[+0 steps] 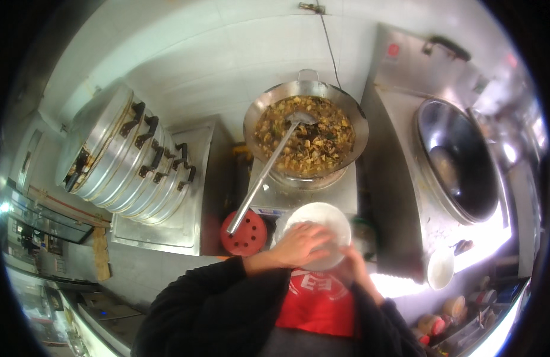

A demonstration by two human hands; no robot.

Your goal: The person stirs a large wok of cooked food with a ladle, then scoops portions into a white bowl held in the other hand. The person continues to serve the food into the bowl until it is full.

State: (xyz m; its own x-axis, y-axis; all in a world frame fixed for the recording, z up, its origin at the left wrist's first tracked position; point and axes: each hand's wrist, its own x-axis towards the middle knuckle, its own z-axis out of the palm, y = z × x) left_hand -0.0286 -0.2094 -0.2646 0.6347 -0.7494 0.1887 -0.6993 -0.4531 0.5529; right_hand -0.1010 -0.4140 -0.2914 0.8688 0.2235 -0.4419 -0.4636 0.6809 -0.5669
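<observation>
A round white bowl [324, 214] is held close in front of my red apron [315, 303]. My left hand [305, 243] lies across the bowl, its fingers stretched over the inside and a little blurred. At the bowl's right rim my right hand [351, 265] grips it, with part of the fingers hidden. Beyond the bowl stands a big two-handled metal wok [251, 128], full of chopped brown and yellow food in dark liquid. A long-handled metal ladle [266, 169] rests in the wok, its handle slanting toward me.
A red perforated round stool [244, 233] is below the ladle's handle end. To the left, stacked metal steamer tiers [126, 166] sit on a steel counter [162, 235]. A dark empty wok [459, 160] and a small white bowl [440, 269] are on the right.
</observation>
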